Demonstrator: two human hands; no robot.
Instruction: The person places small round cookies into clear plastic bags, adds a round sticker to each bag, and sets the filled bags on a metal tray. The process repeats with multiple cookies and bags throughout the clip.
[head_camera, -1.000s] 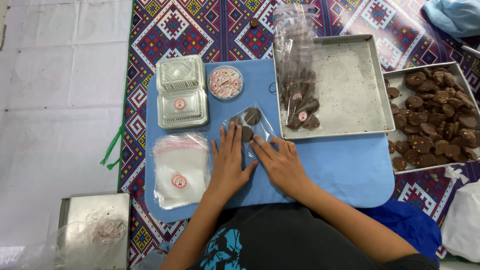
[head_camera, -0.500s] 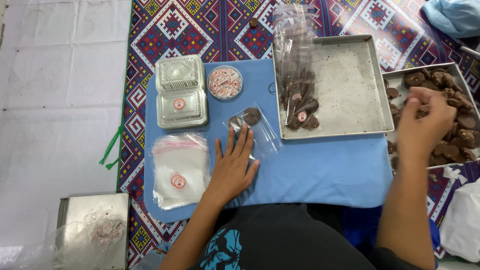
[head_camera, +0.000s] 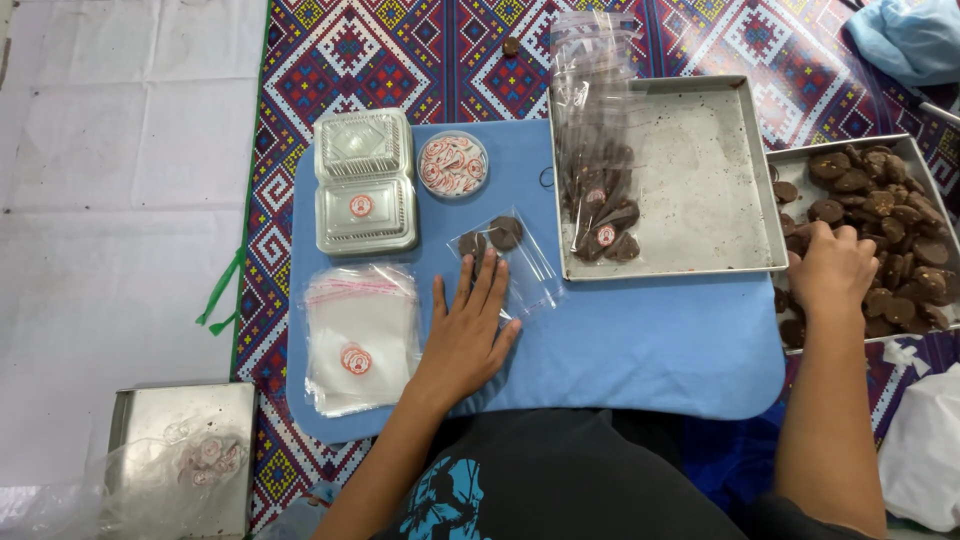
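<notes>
My left hand (head_camera: 468, 325) lies flat with its fingers spread on the blue board (head_camera: 650, 345), the fingertips resting on the near end of a small clear bag (head_camera: 508, 258) that holds two brown cookies. My right hand (head_camera: 832, 270) reaches to the right into a metal tray of brown cookies (head_camera: 885, 215). Its fingers curl down among the cookies, so whatever they may hold is hidden.
A larger metal tray (head_camera: 700, 190) behind the board holds several filled clear bags (head_camera: 598, 190). On the board's left are clear lidded boxes (head_camera: 363, 180), a round tub of stickers (head_camera: 452, 163) and a stack of empty bags (head_camera: 360, 335). A metal tin (head_camera: 180, 440) sits bottom left.
My right hand left the clear bag, swung right and has settled lower into the cookie tray. My left hand stays flat on the bag.
</notes>
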